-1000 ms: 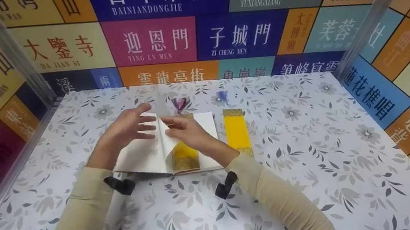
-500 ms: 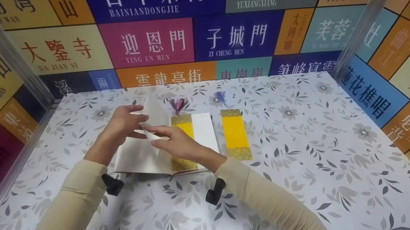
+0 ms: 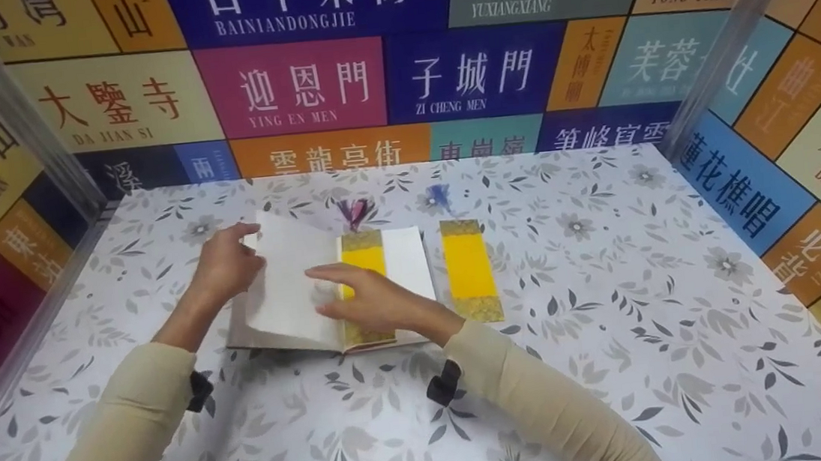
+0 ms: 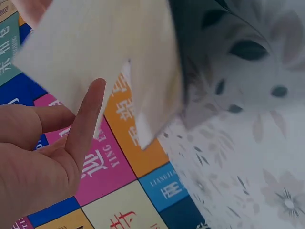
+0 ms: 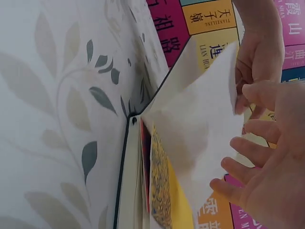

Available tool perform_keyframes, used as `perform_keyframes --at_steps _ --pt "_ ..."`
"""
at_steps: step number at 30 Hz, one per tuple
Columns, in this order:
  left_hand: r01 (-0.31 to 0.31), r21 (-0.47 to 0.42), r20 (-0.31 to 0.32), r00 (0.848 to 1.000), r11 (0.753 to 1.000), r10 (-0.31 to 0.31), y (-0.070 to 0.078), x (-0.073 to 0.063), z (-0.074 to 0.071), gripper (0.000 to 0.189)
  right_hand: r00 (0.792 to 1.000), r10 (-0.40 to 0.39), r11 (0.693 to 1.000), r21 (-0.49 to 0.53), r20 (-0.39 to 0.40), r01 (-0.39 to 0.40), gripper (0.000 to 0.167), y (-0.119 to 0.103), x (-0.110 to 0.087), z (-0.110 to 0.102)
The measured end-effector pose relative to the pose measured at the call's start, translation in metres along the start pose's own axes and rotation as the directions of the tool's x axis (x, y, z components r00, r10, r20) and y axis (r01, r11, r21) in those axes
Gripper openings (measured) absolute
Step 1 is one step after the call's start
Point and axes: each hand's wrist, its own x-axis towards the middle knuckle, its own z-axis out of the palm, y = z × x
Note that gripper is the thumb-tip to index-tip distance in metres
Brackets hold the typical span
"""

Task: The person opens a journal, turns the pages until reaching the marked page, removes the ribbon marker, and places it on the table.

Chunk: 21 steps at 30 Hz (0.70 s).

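An open book (image 3: 407, 261) with blank white leaves lies on the table. My left hand (image 3: 227, 262) holds the outer edge of a raised page (image 3: 293, 264), thumb and finger at that edge in the left wrist view. My right hand (image 3: 368, 295) hovers over the book's middle, its fingers spread and loosely bent beside the page in the right wrist view. Partly beneath it, a yellow bookmark (image 3: 363, 258) with patterned gold ends and a dark and pink tassel (image 3: 354, 213) lies along the spine on the right-hand leaf.
A second yellow bookmark (image 3: 469, 266) with a blue tassel (image 3: 440, 197) lies on the table just right of the book. The floral-covered table (image 3: 619, 361) ends at a wall of coloured panels (image 3: 291, 84) at the back and sides.
My left hand has moved left, carrying the page over from near the spine and baring more of the bookmark. The right hand first followed left and has now let the page go.
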Motion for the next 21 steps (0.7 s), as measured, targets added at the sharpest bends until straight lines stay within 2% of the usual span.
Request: perform_keyframes --at_steps 4,7,11,13,17,21 --pt "-0.049 0.082 -0.065 0.996 0.995 0.054 -0.012 -0.004 0.007 0.056 0.999 -0.018 0.998 -0.060 -0.040 0.016 0.056 0.013 0.001 -0.005" --pt "-0.054 0.117 -0.106 0.992 0.992 0.066 -0.022 -0.007 0.015 0.054 0.998 -0.033 0.993 -0.111 -0.048 0.028 0.056 0.021 0.000 -0.009" --pt "-0.053 0.192 -0.125 0.989 0.980 0.078 -0.033 -0.011 0.028 0.053 0.999 -0.001 0.970 -0.241 -0.051 -0.012 0.059 0.028 -0.004 -0.014" --pt "-0.063 0.252 -0.112 0.989 0.966 0.094 -0.037 -0.013 0.033 0.053 0.998 0.037 0.947 -0.318 -0.041 -0.049 0.063 0.029 -0.008 -0.016" --pt "-0.099 0.351 -0.043 0.992 0.931 0.122 -0.040 -0.015 0.043 0.059 0.992 0.122 0.896 -0.430 0.003 -0.109 0.073 0.030 -0.016 -0.019" --pt "-0.121 0.362 0.027 0.992 0.924 0.119 -0.041 -0.018 0.049 0.065 0.985 0.171 0.882 -0.450 0.025 -0.142 0.077 0.034 -0.021 -0.018"
